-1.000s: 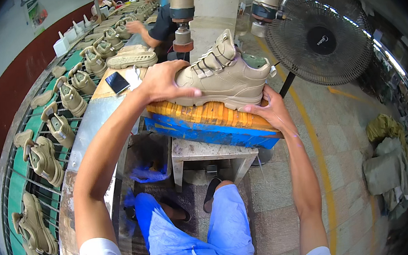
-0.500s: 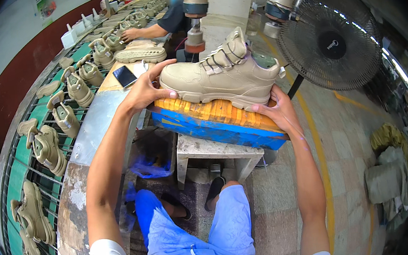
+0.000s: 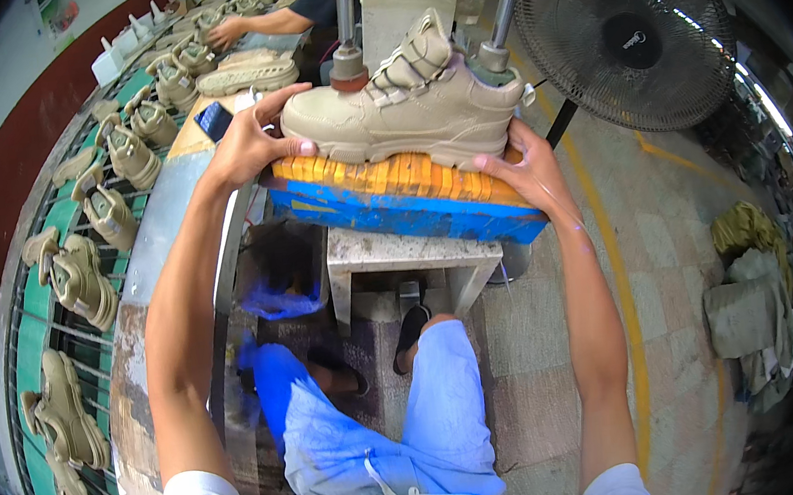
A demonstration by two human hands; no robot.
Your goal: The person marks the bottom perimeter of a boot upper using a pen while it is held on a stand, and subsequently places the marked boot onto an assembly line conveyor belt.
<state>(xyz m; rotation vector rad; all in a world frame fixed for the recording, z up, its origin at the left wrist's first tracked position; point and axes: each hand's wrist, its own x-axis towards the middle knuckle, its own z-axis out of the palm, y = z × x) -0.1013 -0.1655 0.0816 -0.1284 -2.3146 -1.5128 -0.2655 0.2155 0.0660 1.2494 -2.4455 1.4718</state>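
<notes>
A beige lace-up shoe (image 3: 336, 128) sits upright on the ribbed orange pad of a blue press block (image 3: 383, 215), toe to the left. My left hand (image 3: 255, 144) grips the toe end, thumb along the sole edge. At the heel, my right hand (image 3: 531, 170) holds the shoe low, its thumb against the sole. One press ram (image 3: 349, 61) bears on the front of the upper, just ahead of the laces. The other ram (image 3: 494, 54) goes down into the heel opening, where its tip is hidden.
On my left a wire rack with green strips (image 3: 31, 310) carries several beige shoes. A phone (image 3: 213, 122) and a loose sole (image 3: 248, 75) lie on the bench. Beyond is a co-worker's hand (image 3: 227, 33). A black fan (image 3: 626, 44) stands right; folded cloth (image 3: 747, 317) lies below it.
Both press rams have come down, one onto the shoe's front and one into its heel opening. My hands stay on the shoe. The view has shifted slightly.
</notes>
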